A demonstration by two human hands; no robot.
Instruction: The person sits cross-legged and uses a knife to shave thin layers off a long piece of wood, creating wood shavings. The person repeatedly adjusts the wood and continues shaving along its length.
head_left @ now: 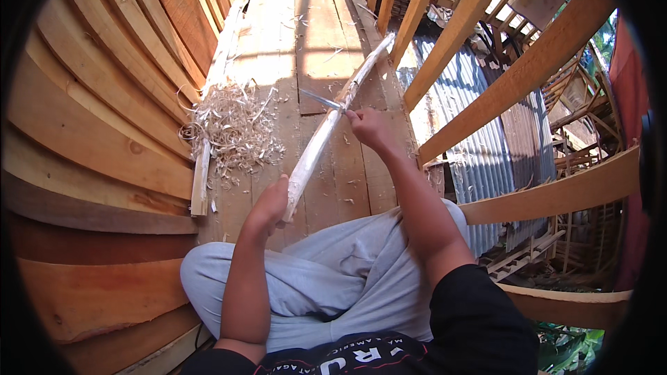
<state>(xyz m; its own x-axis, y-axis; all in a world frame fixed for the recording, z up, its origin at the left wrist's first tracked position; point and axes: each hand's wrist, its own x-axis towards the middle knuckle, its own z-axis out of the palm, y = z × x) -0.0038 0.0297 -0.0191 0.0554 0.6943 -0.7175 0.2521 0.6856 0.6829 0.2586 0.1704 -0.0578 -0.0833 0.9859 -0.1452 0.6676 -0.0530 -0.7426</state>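
My left hand is closed round the near end of a long pale wooden pole, which slants away to the upper right. Its near part looks bare and whitish; farther up it has brownish patches. In my right hand is a knife, its handle mostly hidden by the fingers. The blade lies across the pole about midway along and points to the left. The pole's far end reaches the railing at the right.
A heap of curly wood shavings lies on the plank floor at the left, by a short wooden strip. Plank walls stand left. Beyond wooden railing posts at the right, corrugated metal sheets lie lower down.
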